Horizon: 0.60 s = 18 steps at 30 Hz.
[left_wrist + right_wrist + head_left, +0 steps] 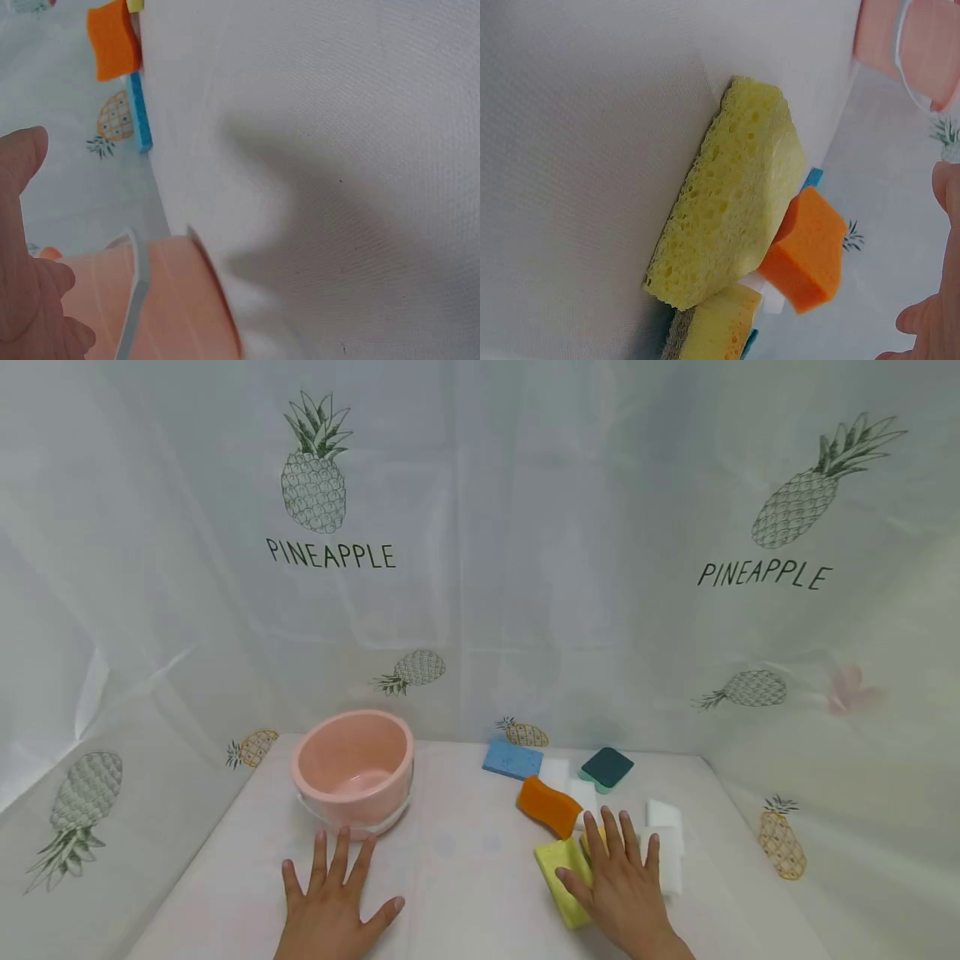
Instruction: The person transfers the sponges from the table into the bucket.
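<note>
My left hand (327,906) is spread with straight fingers above the table, fingertips just in front of a pink bucket (352,760) with a white handle. Its shadow falls on the cloth in the left wrist view. On the other side my right hand (624,889) hovers, fingers spread, over a group of sponges, holding nothing. Beneath it lie a light yellow sponge (724,187) and a second yellow sponge (720,322) with a rough dark layer, partly hidden by the hand in the head view. An orange wavy sponge (550,807) sits just beyond.
A blue sponge (513,760) and a dark green scouring sponge (607,768) lie toward the back. White foam blocks (662,860) are beside the right hand, more white ones behind the orange sponge. A pineapple-print curtain (495,568) encloses the white table (465,893).
</note>
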Each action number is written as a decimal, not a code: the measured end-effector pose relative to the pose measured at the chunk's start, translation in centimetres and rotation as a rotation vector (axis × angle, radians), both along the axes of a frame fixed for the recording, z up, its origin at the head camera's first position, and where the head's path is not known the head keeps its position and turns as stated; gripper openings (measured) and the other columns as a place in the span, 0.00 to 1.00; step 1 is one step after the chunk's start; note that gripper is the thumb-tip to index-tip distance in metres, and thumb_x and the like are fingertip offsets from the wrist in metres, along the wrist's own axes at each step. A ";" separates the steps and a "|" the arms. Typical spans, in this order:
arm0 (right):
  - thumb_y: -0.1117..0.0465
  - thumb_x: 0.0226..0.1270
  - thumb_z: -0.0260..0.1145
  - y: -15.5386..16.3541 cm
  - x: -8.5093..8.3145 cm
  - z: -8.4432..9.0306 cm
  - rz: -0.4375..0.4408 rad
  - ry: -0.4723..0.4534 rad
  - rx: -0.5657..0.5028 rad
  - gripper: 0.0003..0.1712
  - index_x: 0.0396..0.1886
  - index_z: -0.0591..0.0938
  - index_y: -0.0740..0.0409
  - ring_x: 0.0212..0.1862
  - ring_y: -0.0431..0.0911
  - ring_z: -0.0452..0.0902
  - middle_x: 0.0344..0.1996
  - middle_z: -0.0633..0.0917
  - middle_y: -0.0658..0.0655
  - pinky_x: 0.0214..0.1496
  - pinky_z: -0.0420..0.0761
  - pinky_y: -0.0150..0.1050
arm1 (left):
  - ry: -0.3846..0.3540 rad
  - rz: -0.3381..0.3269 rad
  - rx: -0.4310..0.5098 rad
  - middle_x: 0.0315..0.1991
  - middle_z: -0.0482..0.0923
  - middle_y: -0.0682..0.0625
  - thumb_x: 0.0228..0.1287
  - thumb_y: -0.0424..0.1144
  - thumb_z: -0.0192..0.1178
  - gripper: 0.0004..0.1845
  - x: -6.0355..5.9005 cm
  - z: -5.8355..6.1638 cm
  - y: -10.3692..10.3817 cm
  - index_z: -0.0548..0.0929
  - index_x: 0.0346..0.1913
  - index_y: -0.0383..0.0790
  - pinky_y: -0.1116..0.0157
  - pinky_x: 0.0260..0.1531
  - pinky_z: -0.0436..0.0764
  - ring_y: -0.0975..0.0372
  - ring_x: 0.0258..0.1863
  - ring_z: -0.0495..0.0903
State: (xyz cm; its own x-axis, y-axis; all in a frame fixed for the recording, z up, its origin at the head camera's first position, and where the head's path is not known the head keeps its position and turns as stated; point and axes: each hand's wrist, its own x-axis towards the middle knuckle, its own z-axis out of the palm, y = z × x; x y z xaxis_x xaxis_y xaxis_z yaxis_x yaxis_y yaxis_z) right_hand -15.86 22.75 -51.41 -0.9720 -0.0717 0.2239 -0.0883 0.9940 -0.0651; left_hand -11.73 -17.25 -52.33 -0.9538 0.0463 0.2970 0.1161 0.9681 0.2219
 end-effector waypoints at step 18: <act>0.34 0.74 0.65 -4.2 -3.0 3.0 0.166 0.088 -0.106 0.51 0.83 0.63 0.61 0.84 0.64 0.51 0.83 0.61 0.65 0.80 0.49 0.76 | 0.232 0.111 0.143 0.74 0.67 0.24 0.75 0.57 0.61 0.37 -0.8 4.6 -2.9 0.72 0.75 0.33 0.20 0.71 0.45 0.29 0.77 0.59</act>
